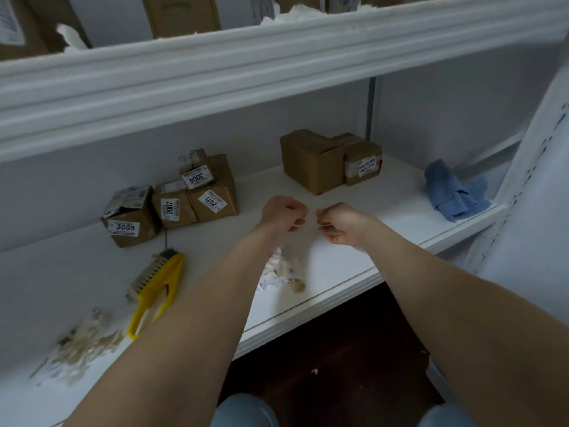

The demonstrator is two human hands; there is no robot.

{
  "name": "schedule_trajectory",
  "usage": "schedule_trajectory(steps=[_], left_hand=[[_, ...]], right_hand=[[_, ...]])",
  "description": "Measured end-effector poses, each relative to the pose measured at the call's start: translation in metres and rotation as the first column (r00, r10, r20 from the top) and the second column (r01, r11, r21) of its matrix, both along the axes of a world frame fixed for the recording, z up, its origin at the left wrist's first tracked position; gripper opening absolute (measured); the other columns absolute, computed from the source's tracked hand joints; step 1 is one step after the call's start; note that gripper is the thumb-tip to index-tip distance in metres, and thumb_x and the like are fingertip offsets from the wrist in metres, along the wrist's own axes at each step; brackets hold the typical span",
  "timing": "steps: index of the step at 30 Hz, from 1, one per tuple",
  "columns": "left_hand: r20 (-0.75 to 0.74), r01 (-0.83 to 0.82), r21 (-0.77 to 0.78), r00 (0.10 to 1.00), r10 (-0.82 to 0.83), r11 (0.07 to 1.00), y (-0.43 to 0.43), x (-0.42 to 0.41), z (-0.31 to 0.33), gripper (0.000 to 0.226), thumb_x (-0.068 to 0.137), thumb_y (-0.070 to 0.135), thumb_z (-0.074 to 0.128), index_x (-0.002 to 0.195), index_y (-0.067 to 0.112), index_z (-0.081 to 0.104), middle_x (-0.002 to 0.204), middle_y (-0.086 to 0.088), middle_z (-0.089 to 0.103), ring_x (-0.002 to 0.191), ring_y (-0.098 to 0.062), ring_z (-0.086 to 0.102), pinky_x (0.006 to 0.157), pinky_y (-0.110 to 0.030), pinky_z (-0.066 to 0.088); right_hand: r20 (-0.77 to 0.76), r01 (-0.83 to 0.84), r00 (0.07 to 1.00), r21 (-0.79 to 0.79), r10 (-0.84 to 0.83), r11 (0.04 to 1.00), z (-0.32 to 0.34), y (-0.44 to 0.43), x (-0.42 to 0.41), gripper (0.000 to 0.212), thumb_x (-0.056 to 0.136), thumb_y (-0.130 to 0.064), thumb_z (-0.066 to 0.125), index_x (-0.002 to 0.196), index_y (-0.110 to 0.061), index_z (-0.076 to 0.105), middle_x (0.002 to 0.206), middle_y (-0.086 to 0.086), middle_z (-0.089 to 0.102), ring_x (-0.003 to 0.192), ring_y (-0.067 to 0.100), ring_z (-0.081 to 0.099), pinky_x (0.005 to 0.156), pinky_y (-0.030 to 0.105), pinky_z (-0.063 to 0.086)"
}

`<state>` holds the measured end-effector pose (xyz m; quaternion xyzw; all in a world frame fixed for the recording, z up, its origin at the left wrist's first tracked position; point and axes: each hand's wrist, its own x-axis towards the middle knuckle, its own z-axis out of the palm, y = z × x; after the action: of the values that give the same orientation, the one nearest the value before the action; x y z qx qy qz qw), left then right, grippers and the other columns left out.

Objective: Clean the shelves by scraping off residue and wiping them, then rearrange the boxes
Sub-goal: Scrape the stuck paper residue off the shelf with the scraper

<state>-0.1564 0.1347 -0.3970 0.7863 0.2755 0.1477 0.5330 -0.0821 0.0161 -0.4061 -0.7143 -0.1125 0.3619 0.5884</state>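
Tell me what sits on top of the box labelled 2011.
A small cardboard box labelled 3004 rests tilted on the box labelled 2011 and the box labelled 2007. Where they touch, and anything behind them, is hidden.

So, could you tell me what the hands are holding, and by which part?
Cannot be told: the left hand and right hand pinch fingertips close together, but anything between them is too small to see.

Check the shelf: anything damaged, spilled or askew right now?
Box 3005, far left, has a crumpled, torn top. Box 3004 sits tilted atop its neighbours. Loose flakes lie in two piles on the shelf.
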Motion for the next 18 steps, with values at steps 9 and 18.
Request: schedule_trajectory(steps=[9,18], left_hand=[[-0.035,-0.041,0.122,0.998,0.045,0.992,0.025,-0.025,0.013,0.006,0.089,0.006,0.060,0.090,0.005,0.065,0.067,-0.004,0.062,0.060,-0.010,0.060,0.062,-0.021,0.054],[-0.041,-0.083,0.051,0.996,0.085,0.995,0.051,-0.032,0.009,0.008,0.085,0.004,0.065,0.092,0.006,0.063,0.071,-0.006,0.063,0.060,-0.011,0.060,0.049,-0.015,0.052]], right_hand=[[-0.052,-0.010,0.998,0.212,0.022,0.977,0.006,0.025,-0.028,0.020,0.088,-0.019,0.068,0.099,-0.005,0.059,0.083,0.010,0.062,0.072,0.018,0.058,0.070,0.025,0.050],[0.086,0.122,0.988,0.063,-0.127,0.991,0.004,0.060,-0.024,0.020,0.089,-0.011,0.067,0.071,-0.006,0.059,0.065,0.007,0.058,0.052,0.013,0.050,0.049,0.020,0.046]])
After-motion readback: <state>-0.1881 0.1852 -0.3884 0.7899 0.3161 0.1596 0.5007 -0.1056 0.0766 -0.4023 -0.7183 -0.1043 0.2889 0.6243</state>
